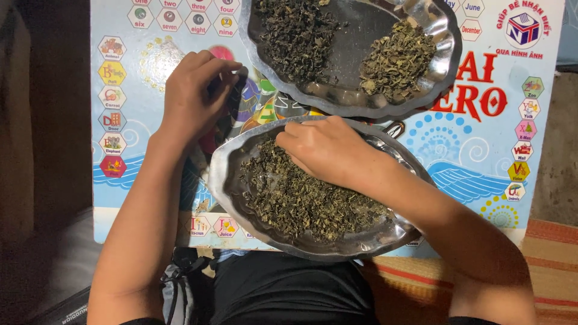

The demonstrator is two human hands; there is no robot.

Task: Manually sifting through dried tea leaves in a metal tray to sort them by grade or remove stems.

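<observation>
In the near metal tray (pixel 224 174), right hand (pixel 328 147) pinched into dried leaves (pixel 307 201); left hand (pixel 195 90) curled beside, contents hidden; best picked lightly, spilling none.

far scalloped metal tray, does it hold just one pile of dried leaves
No, the far scalloped metal tray holds two separate piles: a darker pile of dried leaves and a lighter greenish pile.

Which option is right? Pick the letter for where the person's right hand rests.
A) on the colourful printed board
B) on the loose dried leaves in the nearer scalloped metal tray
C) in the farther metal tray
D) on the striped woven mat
B: the right hand lies palm down on the dried greenish leaves in the nearer scalloped metal tray.
</observation>
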